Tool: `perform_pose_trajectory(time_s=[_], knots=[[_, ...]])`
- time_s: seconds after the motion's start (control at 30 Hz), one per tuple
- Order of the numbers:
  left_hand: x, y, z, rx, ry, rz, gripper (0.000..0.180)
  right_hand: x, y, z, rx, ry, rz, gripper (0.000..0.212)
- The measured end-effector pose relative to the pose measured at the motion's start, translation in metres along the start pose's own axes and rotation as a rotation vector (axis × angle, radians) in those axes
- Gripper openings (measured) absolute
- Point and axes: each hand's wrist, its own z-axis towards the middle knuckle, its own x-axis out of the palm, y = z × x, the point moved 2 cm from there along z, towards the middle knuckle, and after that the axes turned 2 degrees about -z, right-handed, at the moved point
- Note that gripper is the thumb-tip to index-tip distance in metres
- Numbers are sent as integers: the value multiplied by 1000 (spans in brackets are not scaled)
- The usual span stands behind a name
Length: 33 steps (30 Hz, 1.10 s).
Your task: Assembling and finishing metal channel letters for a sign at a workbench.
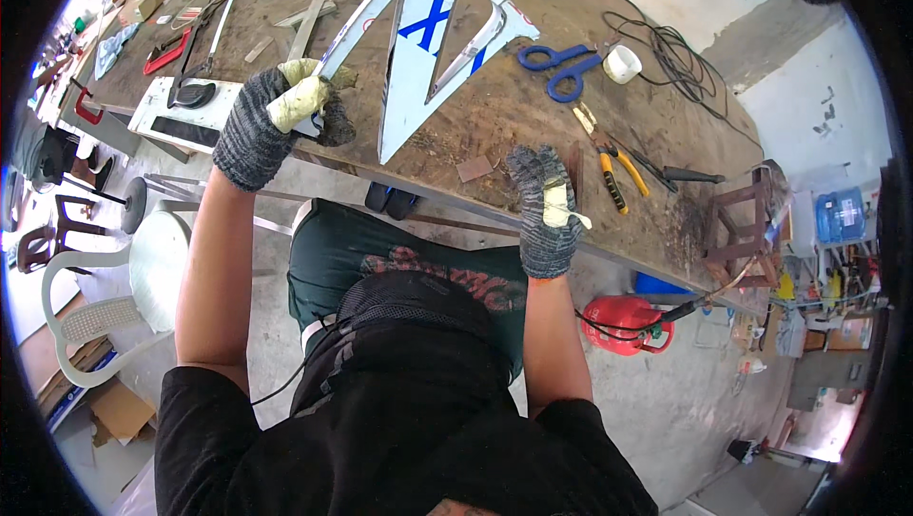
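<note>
The left hand (290,112), in a grey knit glove (252,136) presumably guarding against edges, is closed on the near left end of the letter-shaped panel (414,83), raised over the tabletop (495,116), perhaps to turn its face upward. The right hand (549,212) lies half-extended at the near edge; its grip is hidden, so I cannot tell. Yellow-handled pliers (611,183) sit just right, likely for easy reach.

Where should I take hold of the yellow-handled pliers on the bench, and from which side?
Probably by both handles, with your right hand coming from above and the near side. The pliers lie with their handles spread toward you and their head pointing away. A dark, slim tool lies close on their right, so avoid sweeping in from there.
</note>
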Motion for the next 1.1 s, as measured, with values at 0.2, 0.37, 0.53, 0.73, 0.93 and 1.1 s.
perform_pose_trajectory(time_s=[0.2, 0.37, 0.53, 0.73, 0.93, 1.1], knots=[[-8, 13, -4, 9, -69, 64, 63, 0, 5, 0, 14, 7, -21, 44], [-9, 14, -7, -18, -72, 27, 54, -3, -2, 0, 9, -8, -65, 44], [9, -9, -13, 175, -56, 291, 45, -7, -8, 2, -130, -9, -305, 44], [37, -7, -22, 542, 41, 1007, 58, -1, 1, 15, -54, -76, -87, 40], [38, 39, -9, 727, 177, 1099, 54, 8, 23, 27, -12, -119, -226, 36], [29, 58, 3, 793, 312, 1059, 57, 20, 38, 22, -335, 35, -931, 50]])
